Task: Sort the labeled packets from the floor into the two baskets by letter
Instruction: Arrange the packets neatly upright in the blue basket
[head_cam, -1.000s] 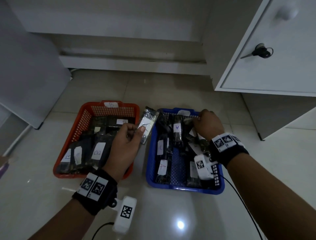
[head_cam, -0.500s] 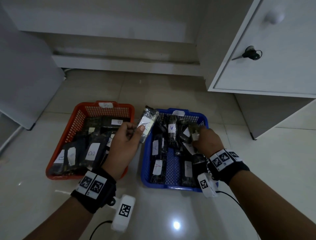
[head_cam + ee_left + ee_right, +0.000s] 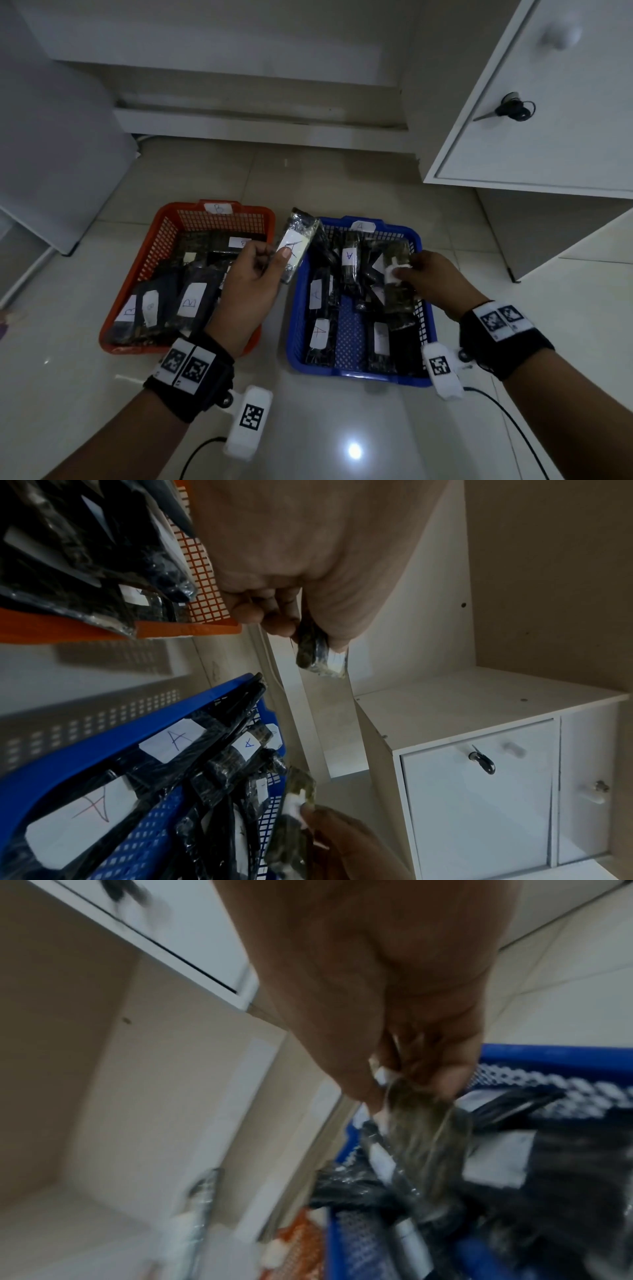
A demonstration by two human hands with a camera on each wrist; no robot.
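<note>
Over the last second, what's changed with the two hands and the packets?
The right hand has drawn back from the far rim of the blue basket toward the person, now pinching a packet lifted over the basket. The left hand still holds the A-labeled packet between the baskets; the orange basket is unchanged.

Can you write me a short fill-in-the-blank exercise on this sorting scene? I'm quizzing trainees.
1. The packet in the left hand bears the letter ____.
2. The basket tagged A is ____ in colour.
3. The right hand holds its packet above the ____ basket.
4. The orange basket holds packets marked ____.

Missing words: A; blue; blue; B
</note>
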